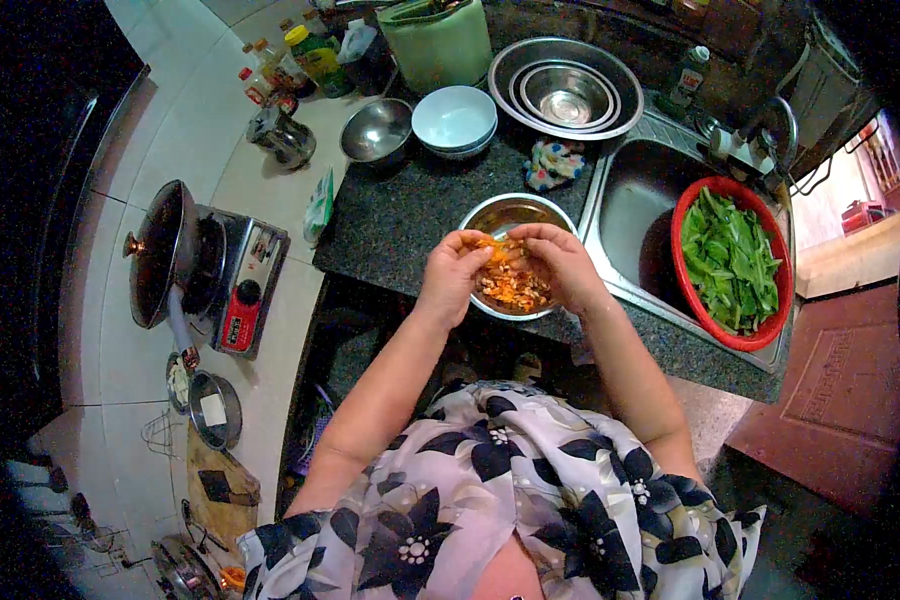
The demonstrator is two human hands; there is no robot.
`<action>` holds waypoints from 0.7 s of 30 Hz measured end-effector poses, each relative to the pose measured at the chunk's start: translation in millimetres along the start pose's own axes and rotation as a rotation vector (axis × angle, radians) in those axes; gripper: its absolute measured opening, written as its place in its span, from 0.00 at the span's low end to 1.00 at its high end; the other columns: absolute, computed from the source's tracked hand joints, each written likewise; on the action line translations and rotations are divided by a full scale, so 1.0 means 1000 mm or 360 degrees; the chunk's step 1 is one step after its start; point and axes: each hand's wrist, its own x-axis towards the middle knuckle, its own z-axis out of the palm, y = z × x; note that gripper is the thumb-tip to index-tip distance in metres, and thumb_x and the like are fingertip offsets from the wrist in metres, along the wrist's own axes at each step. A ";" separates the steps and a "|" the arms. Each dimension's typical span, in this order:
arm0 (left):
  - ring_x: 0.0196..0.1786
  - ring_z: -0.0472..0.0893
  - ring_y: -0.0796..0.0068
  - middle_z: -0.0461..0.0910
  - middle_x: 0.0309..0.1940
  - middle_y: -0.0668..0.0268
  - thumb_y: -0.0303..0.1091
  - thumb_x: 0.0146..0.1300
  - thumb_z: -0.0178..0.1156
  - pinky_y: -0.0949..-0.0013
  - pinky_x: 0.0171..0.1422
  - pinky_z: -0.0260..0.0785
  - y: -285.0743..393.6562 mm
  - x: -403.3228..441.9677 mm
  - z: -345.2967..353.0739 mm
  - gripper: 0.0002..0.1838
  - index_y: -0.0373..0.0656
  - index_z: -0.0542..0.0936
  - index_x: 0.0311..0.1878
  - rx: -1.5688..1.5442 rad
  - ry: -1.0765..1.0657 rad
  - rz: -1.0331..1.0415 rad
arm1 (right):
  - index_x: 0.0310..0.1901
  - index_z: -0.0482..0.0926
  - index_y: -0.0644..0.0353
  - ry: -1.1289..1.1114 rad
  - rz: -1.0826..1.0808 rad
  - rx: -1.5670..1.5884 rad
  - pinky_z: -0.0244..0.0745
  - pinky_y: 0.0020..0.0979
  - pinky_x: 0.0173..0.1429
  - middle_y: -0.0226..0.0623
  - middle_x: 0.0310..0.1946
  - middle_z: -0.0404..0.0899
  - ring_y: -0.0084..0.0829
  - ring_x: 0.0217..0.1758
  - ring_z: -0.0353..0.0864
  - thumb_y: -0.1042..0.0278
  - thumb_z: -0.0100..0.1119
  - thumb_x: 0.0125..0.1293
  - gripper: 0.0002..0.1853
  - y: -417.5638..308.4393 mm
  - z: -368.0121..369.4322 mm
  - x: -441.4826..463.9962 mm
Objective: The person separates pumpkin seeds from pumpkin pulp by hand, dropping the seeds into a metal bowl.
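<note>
Head view: near the bench's (370, 225) front edge, the left hand (455, 275) is pinched closed on an orange piece (497, 250). The right hand (560, 262) has its fingertips bent against the piece's right side; thumb closure cannot be told. Stage, as judged: part done. Orange and brown bits (515, 292) already lie in the bowl (530, 207); the held piece remains. Any further quantity cannot be determined. Position: the piece sits between both grips, above the bowl. Right: greens (730, 255) in a red basin (682, 240). Far: nested pans (510, 85).
</note>
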 end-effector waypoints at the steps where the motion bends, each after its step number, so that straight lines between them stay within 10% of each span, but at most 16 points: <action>1: 0.35 0.76 0.76 0.74 0.33 0.64 0.22 0.56 0.54 0.74 0.42 0.72 0.001 -0.001 0.000 0.07 0.38 0.71 0.38 -0.0117 -0.0001 -0.0010 | 0.45 0.71 0.67 0.0012 -0.0025 -0.0044 0.75 0.26 0.47 0.39 0.40 0.74 0.27 0.42 0.77 0.75 0.42 0.63 0.11 -0.002 -0.002 0.001; 14: 0.35 0.78 0.71 0.77 0.33 0.62 0.22 0.56 0.52 0.72 0.36 0.74 0.001 0.001 -0.008 0.07 0.40 0.71 0.38 -0.0462 0.0052 -0.0066 | 0.44 0.73 0.69 -0.0305 -0.0073 0.0559 0.71 0.32 0.54 0.43 0.39 0.77 0.33 0.44 0.77 0.65 0.45 0.64 0.15 -0.019 -0.002 -0.007; 17: 0.38 0.77 0.69 0.75 0.35 0.61 0.22 0.56 0.51 0.68 0.42 0.73 -0.002 0.003 -0.009 0.07 0.39 0.70 0.39 -0.0531 0.0045 -0.0092 | 0.42 0.76 0.67 0.0120 -0.0295 -0.1601 0.69 0.25 0.47 0.38 0.37 0.78 0.27 0.41 0.76 0.66 0.49 0.63 0.13 0.015 -0.024 0.010; 21: 0.40 0.76 0.68 0.73 0.36 0.60 0.21 0.57 0.50 0.64 0.46 0.73 -0.004 0.000 -0.010 0.07 0.39 0.68 0.39 -0.0637 0.0050 -0.0138 | 0.40 0.77 0.66 0.0115 -0.0356 -0.1025 0.70 0.26 0.48 0.36 0.38 0.78 0.27 0.42 0.76 0.69 0.49 0.62 0.11 0.010 -0.014 0.005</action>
